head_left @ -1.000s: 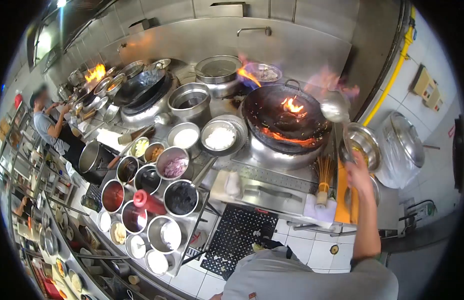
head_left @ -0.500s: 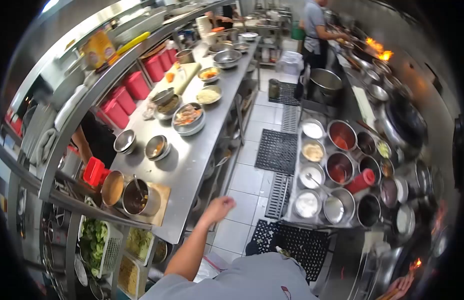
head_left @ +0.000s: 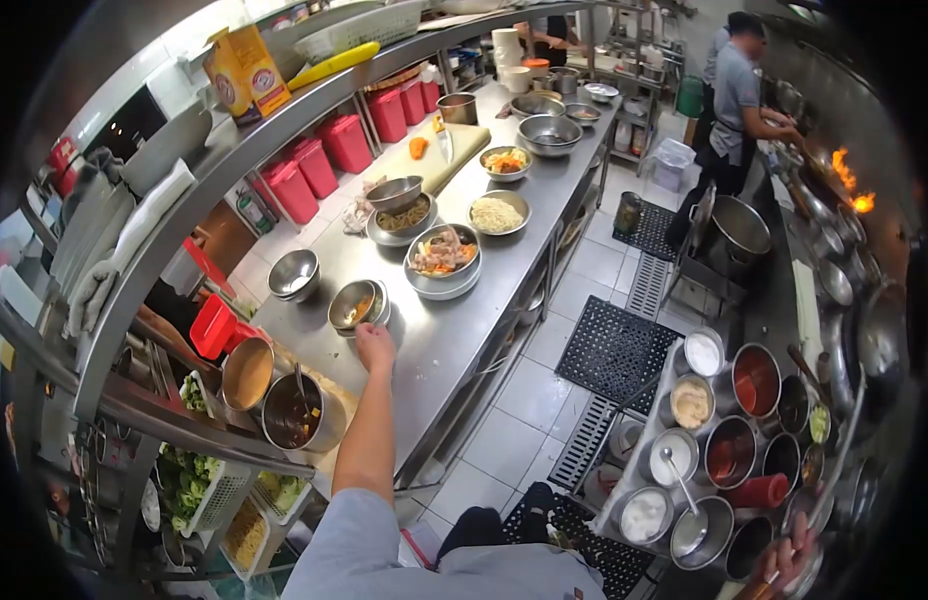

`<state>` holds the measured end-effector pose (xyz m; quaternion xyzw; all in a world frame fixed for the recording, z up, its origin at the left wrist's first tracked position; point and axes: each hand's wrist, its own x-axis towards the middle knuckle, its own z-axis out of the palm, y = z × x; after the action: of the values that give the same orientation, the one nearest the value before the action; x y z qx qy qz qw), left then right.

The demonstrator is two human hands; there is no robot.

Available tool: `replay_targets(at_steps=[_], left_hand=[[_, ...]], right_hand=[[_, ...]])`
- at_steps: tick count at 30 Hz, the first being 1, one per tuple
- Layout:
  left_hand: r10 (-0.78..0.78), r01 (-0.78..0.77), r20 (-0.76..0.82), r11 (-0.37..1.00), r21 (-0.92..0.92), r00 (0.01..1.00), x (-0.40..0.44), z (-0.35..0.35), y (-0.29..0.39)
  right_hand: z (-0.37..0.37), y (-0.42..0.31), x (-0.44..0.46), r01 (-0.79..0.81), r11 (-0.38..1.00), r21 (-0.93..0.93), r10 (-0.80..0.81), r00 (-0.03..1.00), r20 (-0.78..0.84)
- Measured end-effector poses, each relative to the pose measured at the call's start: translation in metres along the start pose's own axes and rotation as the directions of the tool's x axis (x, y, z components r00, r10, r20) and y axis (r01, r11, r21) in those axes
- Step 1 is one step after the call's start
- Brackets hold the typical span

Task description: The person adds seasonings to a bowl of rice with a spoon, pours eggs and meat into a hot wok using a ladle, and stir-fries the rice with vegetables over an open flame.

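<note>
My left hand is at the near rim of a small metal bowl, its fingers closed on the edge. This bowl holds some yellowish food and rests on another bowl on the steel counter. At the lower right edge, my right hand is wrapped round the wooden handle of a long metal utensil, whose far end is hard to make out. Near my left hand are a bowl of sliced meat and vegetables and an empty metal bowl.
Two sauce pots stand at the counter's near end. Noodles and a cutting board with a knife lie farther back. Seasoning pots crowd the right side. A co-worker stands by flames. A metal shelf rail crosses overhead.
The view has swung left from the woks to the counter. My left hand has reached forward from above the aisle to the small bowl. My right hand stays on its handle.
</note>
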<state>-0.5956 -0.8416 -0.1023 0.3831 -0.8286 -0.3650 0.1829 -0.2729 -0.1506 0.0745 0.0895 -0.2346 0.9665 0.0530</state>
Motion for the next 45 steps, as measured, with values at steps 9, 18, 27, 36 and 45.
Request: replay_targets(at_steps=[9,18,27,36,45], left_hand=[[0.17,-0.154,-0.034,0.949,0.276,0.985,0.008,-0.012,-0.009],[0.339,-0.338,0.018,0.931,0.133,0.941,-0.037,-0.031,-0.025],[0.219,-0.24,-0.121,0.948,-0.206,0.968,-0.107,-0.058,-0.034],[0.221,-0.306,-0.259,0.883,-0.356,0.94,-0.078,-0.067,-0.019],[0.28,-0.387,-0.303,0.836,-0.39,0.911,-0.073,-0.071,-0.001]], right_hand=[[0.086,0.17,0.144,-0.431,0.902,0.003,0.431,0.902,0.0],[0.227,0.395,0.217,-0.769,0.28,-0.575,0.915,0.395,-0.082],[0.272,0.6,0.202,-0.006,0.104,-0.995,0.97,0.221,0.1],[0.299,0.648,0.194,-0.056,-0.035,-0.998,0.984,0.17,-0.044],[0.311,0.649,0.205,-0.459,-0.128,-0.879,0.991,-0.034,-0.127]])
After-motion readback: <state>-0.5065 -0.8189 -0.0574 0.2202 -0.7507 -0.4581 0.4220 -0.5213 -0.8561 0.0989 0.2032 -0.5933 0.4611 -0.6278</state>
